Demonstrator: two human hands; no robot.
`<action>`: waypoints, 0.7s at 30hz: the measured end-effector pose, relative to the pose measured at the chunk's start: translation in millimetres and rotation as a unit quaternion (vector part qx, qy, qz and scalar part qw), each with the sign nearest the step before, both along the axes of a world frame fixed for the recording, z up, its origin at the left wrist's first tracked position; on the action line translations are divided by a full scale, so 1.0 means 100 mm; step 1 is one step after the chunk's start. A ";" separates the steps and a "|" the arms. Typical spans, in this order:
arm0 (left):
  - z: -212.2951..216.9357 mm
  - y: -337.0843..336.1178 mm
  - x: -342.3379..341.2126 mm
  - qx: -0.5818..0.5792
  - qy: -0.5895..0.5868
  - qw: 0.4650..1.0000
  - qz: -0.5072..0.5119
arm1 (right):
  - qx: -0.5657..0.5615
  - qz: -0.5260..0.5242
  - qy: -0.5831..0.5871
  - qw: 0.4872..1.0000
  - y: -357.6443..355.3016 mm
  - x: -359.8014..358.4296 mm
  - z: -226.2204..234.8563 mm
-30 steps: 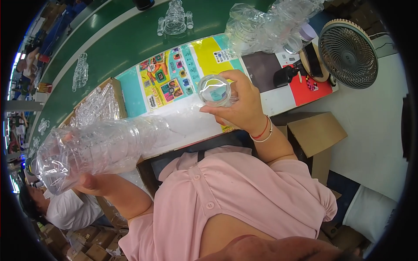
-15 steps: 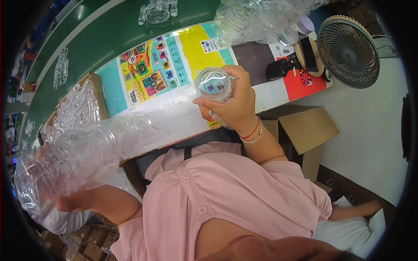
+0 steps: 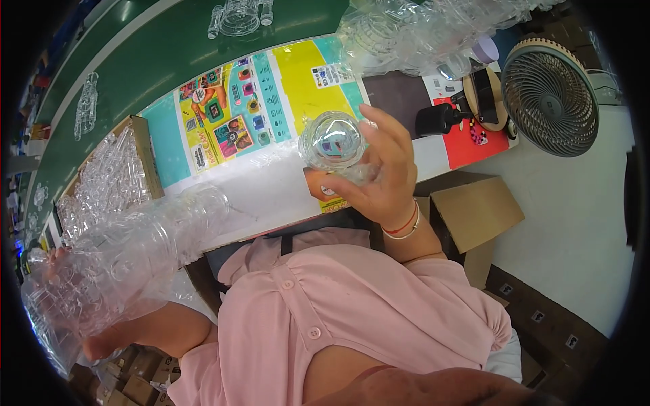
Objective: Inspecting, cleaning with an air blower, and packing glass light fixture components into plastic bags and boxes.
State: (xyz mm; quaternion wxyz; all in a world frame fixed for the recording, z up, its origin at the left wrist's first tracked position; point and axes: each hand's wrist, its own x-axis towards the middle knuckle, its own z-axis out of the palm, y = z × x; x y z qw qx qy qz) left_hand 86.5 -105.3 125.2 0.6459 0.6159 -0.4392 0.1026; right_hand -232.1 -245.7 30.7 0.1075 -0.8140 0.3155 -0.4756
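Observation:
A clear round plastic container (image 3: 332, 141) stands on the printed board in front of me, its rim up. Beside it is my right hand (image 3: 386, 166), thumb and fingers apart around its near right side, and the grip looks loose. At the far left, my left hand (image 3: 59, 258) shows dimly through a long clear plastic bag (image 3: 145, 227), which it seems to hold by the outer end. My left arm lies partly behind this bag, so the fingers are mostly hidden. The bag's other end rests on the board's left part.
An open cardboard box (image 3: 153, 155) of clear plastic parts stands left of the board. Loose clear parts (image 3: 86, 107) lie on the green surface. Far right are bagged clear pieces (image 3: 406, 40), a black stand (image 3: 433, 120) and a fan (image 3: 550, 98). A brown carton (image 3: 477, 213) sits below the right edge.
My right hand's fingers have opened from around the container and drawn slightly right. The container stays in place on the board. My left hand still has the bag; the view has shifted a little.

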 end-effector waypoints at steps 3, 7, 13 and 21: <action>-0.01 -0.05 -0.03 -0.004 0.015 1.000 0.003 | -0.034 0.026 -0.007 0.999 0.07 0.00 0.05; -0.04 -0.20 -0.27 -0.010 0.037 0.999 -0.004 | 0.025 0.044 0.044 0.998 0.09 -0.04 0.07; 0.01 0.02 0.08 -0.028 0.057 0.998 -0.003 | -0.015 0.065 0.034 0.997 0.08 -0.02 -0.06; -0.02 -0.14 -0.06 -0.048 0.090 0.995 -0.019 | -0.061 0.073 -0.023 0.995 0.03 -0.01 -0.16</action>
